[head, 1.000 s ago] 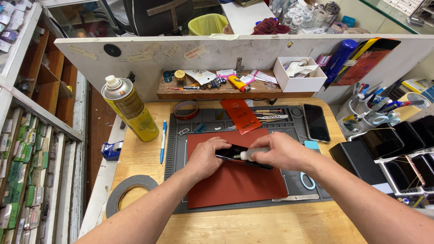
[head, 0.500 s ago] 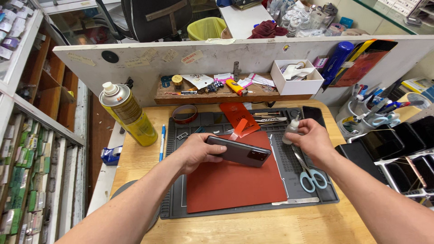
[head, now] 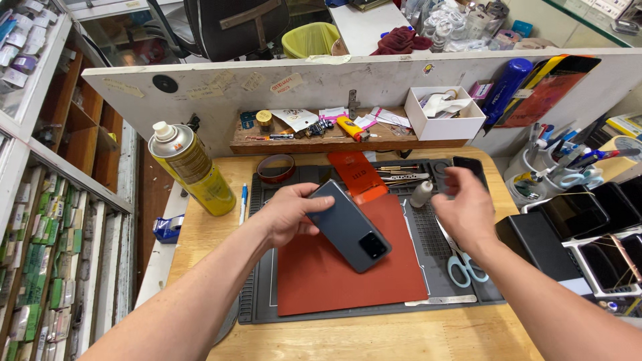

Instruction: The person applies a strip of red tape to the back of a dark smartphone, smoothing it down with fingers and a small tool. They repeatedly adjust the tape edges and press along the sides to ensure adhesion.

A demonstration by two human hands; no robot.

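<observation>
Now we grip the grey phone [head: 349, 226] by its top end in our left hand [head: 289, 212], back up, over the red mat [head: 334, 284]. Our right hand [head: 463, 208] hangs loose and empty beside the small white bottle [head: 421, 194]. Best to keep the phone low and level above the mat.

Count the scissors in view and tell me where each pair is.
2. One pair of scissors with light blue handles lies on the grey work mat, just below the right hand. Another, the scissors in the holder, stands among pens at right. More may be hidden there.

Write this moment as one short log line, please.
left hand: holds grey phone, back up, over red mat | right hand: empty, beside small white bottle | scissors: on grey mat
</observation>
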